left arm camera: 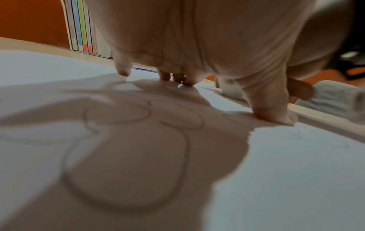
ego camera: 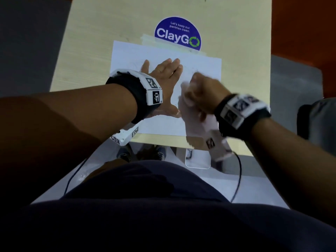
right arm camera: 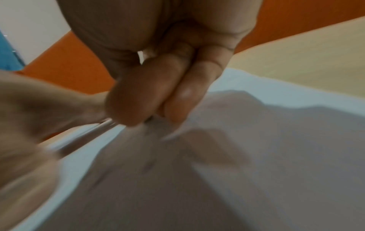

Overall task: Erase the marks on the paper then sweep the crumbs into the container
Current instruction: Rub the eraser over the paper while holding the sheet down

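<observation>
Paper (ego camera: 200, 70) lies mid-desk (ego camera: 87, 42), far edge taped down by the round sticker (ego camera: 177, 33). Left hand (ego camera: 161, 73) flat on the paper, fingers spread and straight: judged a brace, so the sheet cannot creep or buckle under rubbing. Right hand (ego camera: 201, 90) beside it toward the right edge, fingers curled tight and pinched together; presumably on an eraser, but none is visible and motion blur hides the tips, so contents unconfirmed. Looped marks (left arm camera: 128, 140) under the left palm remain unerased. Container (ego camera: 198, 159) at the near edge, below the desk top.
</observation>
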Tool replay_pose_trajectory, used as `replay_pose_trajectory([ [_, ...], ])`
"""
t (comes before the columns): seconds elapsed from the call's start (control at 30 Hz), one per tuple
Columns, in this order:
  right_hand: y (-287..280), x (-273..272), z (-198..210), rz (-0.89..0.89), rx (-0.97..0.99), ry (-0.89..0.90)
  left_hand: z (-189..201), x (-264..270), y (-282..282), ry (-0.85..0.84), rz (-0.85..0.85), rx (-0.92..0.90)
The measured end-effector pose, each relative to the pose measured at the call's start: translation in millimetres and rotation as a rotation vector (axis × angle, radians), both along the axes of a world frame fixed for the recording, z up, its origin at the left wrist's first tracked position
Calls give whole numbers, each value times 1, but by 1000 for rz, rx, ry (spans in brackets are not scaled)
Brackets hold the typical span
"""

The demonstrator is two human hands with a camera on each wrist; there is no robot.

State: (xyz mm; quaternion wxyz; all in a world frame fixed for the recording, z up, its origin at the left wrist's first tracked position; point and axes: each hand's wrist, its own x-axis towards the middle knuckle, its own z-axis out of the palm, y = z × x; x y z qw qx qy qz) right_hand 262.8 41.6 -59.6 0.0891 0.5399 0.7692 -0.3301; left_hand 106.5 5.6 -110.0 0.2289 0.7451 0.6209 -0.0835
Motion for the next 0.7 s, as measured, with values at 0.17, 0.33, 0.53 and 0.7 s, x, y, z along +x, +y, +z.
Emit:
replay_pose_trajectory([
  [0.17, 0, 4, 0, -36, 17, 27, 4, 1, 1, 11, -3, 0],
  [0.33, 7, 1, -2, -22, 56, -10, 2, 0, 0, 6, -8, 7],
  [0.53, -19, 13, -1, 30, -41, 17, 5, 1, 0, 13, -6, -5],
  [0.7, 13, -2, 6, -84, 87, 16, 2, 0, 1, 3, -11, -2],
])
